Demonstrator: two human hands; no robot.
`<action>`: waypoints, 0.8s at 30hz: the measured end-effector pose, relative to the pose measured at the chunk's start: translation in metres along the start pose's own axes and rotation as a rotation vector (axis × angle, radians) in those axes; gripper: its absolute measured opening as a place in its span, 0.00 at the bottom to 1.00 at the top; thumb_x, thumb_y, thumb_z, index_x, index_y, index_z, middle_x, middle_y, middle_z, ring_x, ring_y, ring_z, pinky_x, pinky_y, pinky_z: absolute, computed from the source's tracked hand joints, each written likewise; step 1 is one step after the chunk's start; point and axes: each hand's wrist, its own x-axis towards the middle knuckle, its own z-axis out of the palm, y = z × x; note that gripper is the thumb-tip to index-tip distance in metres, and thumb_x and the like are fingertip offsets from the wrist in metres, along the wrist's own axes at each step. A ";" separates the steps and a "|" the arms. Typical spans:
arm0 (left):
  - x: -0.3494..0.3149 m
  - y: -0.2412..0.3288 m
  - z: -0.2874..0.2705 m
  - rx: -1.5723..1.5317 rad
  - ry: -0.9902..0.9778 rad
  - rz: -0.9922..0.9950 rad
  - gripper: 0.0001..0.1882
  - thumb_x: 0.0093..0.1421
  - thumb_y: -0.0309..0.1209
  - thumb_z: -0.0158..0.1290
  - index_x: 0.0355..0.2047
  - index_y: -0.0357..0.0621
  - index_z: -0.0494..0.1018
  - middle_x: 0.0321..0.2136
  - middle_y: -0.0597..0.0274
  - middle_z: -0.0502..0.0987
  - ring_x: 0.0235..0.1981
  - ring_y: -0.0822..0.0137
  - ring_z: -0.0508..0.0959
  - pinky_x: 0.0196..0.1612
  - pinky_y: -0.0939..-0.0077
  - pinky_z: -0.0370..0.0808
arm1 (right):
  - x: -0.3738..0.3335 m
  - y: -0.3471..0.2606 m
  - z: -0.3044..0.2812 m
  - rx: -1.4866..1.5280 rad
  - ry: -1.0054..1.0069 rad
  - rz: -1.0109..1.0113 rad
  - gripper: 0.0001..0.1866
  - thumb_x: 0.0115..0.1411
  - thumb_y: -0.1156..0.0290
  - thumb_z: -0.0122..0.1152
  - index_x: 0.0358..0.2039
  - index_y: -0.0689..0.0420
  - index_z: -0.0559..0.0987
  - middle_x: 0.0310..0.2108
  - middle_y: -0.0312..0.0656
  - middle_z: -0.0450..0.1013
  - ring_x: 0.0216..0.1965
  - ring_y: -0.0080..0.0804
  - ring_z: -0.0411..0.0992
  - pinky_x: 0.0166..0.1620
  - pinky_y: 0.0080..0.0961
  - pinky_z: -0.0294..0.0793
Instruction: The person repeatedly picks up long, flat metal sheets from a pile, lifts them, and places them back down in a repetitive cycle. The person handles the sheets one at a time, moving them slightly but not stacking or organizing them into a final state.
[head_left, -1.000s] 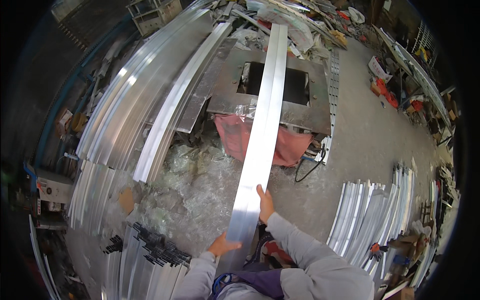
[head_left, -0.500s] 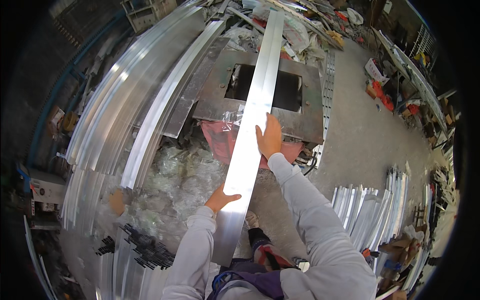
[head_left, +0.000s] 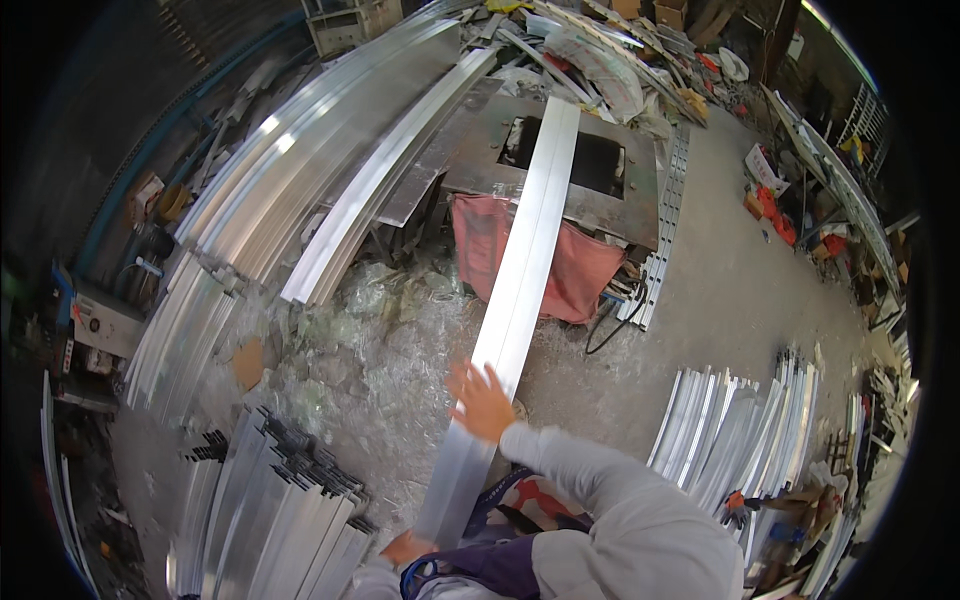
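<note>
A long metal strip [head_left: 520, 285] reaches over the table [head_left: 642, 212], its near end well in front; red cloth [head_left: 588, 275] hangs below the table's front. Hands apart: the right hand [head_left: 482, 403], fingers spread, touches the strip before the table; the left hand [head_left: 408, 547], farther from it, is blurred, its grip impossible to tell

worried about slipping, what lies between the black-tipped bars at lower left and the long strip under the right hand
In the head view, crumpled clear plastic on the grey floor lies between the black-tipped bars and the long strip.
</note>
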 end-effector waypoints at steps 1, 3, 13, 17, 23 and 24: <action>-0.011 -0.076 0.007 -0.073 0.016 -0.091 0.37 0.47 0.44 0.69 0.52 0.37 0.68 0.38 0.54 0.81 0.43 0.67 0.80 0.51 0.72 0.73 | -0.018 -0.038 0.005 0.057 -0.042 -0.028 0.30 0.62 0.51 0.52 0.61 0.52 0.67 0.67 0.44 0.53 0.70 0.46 0.46 0.68 0.53 0.44; -0.079 -0.049 0.025 0.056 0.077 -0.194 0.37 0.47 0.44 0.69 0.52 0.37 0.68 0.38 0.54 0.81 0.42 0.67 0.80 0.50 0.72 0.73 | -0.075 -0.075 0.003 0.109 -0.167 0.001 0.29 0.61 0.53 0.53 0.61 0.51 0.67 0.67 0.44 0.54 0.69 0.47 0.47 0.67 0.56 0.43; -0.094 0.057 0.039 0.179 0.179 -0.243 0.37 0.47 0.44 0.69 0.52 0.36 0.68 0.39 0.54 0.81 0.42 0.67 0.80 0.50 0.71 0.73 | -0.062 -0.038 -0.002 0.112 -0.021 -0.034 0.29 0.61 0.55 0.54 0.61 0.50 0.67 0.65 0.43 0.57 0.69 0.43 0.48 0.67 0.53 0.46; -0.010 0.182 0.032 0.132 0.126 -0.048 0.38 0.47 0.45 0.69 0.52 0.36 0.68 0.40 0.55 0.81 0.42 0.65 0.80 0.50 0.70 0.73 | 0.006 0.087 -0.017 0.006 0.034 -0.034 0.29 0.60 0.57 0.56 0.61 0.50 0.66 0.65 0.44 0.57 0.68 0.44 0.51 0.66 0.51 0.49; 0.128 0.405 0.035 0.091 0.155 0.404 0.36 0.49 0.41 0.68 0.54 0.36 0.67 0.46 0.54 0.77 0.47 0.63 0.76 0.52 0.69 0.72 | 0.121 0.312 -0.078 -0.215 0.243 -0.089 0.20 0.60 0.61 0.52 0.51 0.55 0.75 0.58 0.45 0.67 0.64 0.46 0.58 0.64 0.45 0.56; 0.137 0.460 0.037 0.120 0.161 0.452 0.36 0.50 0.40 0.67 0.54 0.36 0.67 0.47 0.53 0.77 0.48 0.64 0.75 0.52 0.69 0.72 | 0.134 0.346 -0.094 -0.270 0.210 -0.075 0.21 0.61 0.61 0.51 0.52 0.56 0.74 0.59 0.45 0.66 0.64 0.46 0.58 0.64 0.44 0.56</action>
